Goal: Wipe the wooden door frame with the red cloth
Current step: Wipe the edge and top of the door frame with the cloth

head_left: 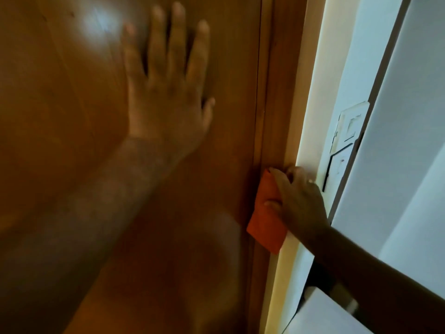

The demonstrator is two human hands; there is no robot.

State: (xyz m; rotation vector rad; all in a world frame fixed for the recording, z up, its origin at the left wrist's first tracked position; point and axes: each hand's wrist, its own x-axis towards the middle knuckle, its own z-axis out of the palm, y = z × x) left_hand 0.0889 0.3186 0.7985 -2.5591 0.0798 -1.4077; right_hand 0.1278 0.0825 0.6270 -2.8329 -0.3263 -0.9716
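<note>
The wooden door frame (279, 92) runs as a brown vertical strip right of the middle. The red cloth (266, 220) is folded and pressed flat against the frame at mid height. My right hand (297, 201) holds the cloth there, thumb on its face and fingers over its upper edge. My left hand (168, 92) lies flat on the wooden door (60, 116) to the left of the frame, fingers spread and pointing up, holding nothing. The view is blurred.
A white wall (320, 68) borders the frame on the right. Two wall switch plates (346, 141) sit just right of my right hand. A white surface (322, 317) shows at the bottom right.
</note>
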